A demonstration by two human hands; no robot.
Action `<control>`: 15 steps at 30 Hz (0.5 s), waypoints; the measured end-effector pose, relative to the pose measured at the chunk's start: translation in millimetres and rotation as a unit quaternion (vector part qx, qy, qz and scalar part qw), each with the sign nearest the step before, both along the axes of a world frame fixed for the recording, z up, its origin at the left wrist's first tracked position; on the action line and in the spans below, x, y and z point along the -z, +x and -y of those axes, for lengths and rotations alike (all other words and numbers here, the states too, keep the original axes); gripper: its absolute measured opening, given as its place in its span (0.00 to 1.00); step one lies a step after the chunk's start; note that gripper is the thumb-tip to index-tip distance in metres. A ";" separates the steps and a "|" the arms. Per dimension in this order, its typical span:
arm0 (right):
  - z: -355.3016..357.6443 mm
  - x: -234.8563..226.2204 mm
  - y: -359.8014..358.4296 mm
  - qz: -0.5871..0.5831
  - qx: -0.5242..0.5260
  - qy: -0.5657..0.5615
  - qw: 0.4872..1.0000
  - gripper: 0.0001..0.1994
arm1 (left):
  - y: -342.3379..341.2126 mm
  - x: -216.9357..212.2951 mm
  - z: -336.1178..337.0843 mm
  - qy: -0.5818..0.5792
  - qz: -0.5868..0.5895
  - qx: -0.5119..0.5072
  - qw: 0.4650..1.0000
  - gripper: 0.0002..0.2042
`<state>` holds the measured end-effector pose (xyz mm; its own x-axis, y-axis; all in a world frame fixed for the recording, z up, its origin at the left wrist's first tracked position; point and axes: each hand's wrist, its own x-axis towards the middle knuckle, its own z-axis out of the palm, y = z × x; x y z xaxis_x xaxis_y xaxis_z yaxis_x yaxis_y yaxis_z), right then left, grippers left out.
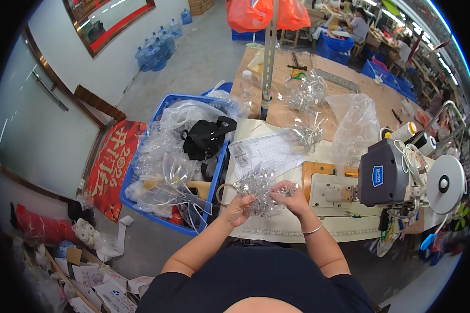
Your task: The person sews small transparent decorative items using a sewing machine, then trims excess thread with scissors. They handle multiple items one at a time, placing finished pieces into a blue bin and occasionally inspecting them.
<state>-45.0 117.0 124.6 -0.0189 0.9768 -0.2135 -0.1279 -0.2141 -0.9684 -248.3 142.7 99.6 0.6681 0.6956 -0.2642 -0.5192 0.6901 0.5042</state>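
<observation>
A bunch of shiny silver tinsel-like strips [261, 188] is held over the front edge of the sewing table. My left hand [238, 209] closes around its lower left side, thumb on top. At its right side my right hand [291, 198] pinches some of the strips, fingers pressed together. Beyond the bunch lie printed sheets [266, 151] on the white tabletop. Two similar silver bunches, a nearer one [309, 130] and a farther one [307, 93], rest farther back. A sewing machine [378, 172] stands to the right of my hands.
Left of the table stands a blue crate [131, 180] with clear plastic bags and a black cloth item [206, 136]. A clear bag [354, 122], a bottle [246, 83] and a metal post [269, 57] are farther back. Thread cones [403, 131] stand behind the machine. People work at the far right.
</observation>
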 end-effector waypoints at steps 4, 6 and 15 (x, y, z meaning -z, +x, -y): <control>15.4 12.2 -2.7 0.049 -0.061 0.010 0.997 0.11 | -14.7 26.8 11.2 -0.068 0.026 0.054 0.996 0.35; 20.2 7.1 -6.1 0.076 -0.079 0.018 0.994 0.12 | -21.8 26.6 11.2 -0.019 0.022 0.050 0.998 0.36; 5.4 -14.4 82.1 0.026 0.209 -0.004 0.977 0.14 | -54.9 12.4 -14.2 0.054 0.124 -0.066 0.989 0.43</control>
